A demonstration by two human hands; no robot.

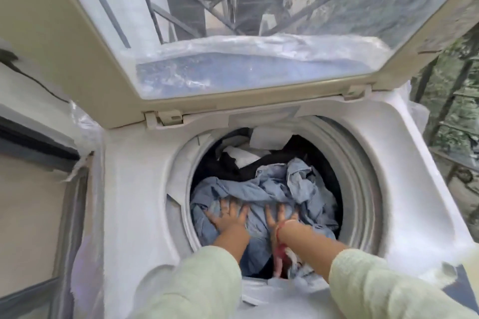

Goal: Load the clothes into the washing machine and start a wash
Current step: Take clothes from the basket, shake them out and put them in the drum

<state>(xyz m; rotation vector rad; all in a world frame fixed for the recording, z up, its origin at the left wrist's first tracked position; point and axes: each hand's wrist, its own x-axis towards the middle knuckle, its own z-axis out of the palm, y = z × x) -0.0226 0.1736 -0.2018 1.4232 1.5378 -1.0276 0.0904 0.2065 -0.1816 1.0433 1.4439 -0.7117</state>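
I look down into a top-loading washing machine [134,189] whose round drum opening fills the lower middle. Crumpled light blue clothes [274,184] lie on top of the load, with black clothes [233,166] and white pieces [243,156] behind them. My left hand [228,215] lies flat with spread fingers on the blue cloth at the drum's near left. Beside it, my right hand [281,216] presses the same cloth with spread fingers, a red thread round its wrist. Both forearms in pale green sleeves reach in from the bottom edge.
The beige lid [77,65] with its clear window [246,70] stands open, hinged at the back of the drum. Clear plastic wrap covers the machine's white top. A second closed lid [31,189] lies to the left. Metal railing and greenery show at the right.
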